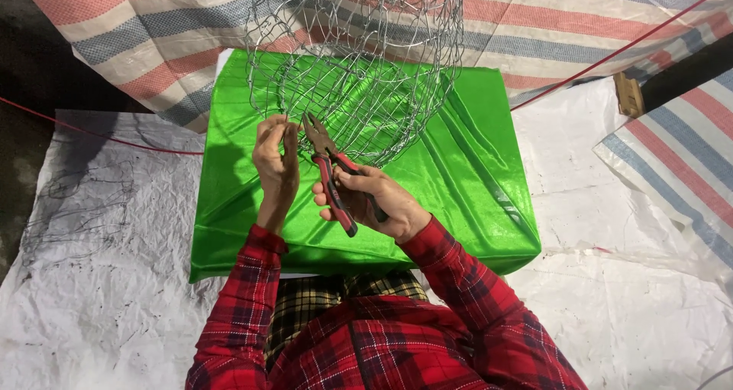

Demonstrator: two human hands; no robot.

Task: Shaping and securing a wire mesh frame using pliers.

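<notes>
A round wire mesh basket point(359, 61) stands on a shiny green cloth point(466, 176) that covers a low block. My left hand point(276, 161) pinches the basket's near rim wire with its fingers together. My right hand point(366, 200) grips red-handled pliers point(330, 174), whose jaws point up at the rim wire just right of my left fingers. Both sleeves are red plaid.
White crumpled sheeting point(626, 298) covers the ground around the block. A striped red, blue and white tarp point(580, 23) lies behind and at the right. A thin red cord point(611, 54) runs across the back. Loose wire mesh point(84, 199) lies flat at the left.
</notes>
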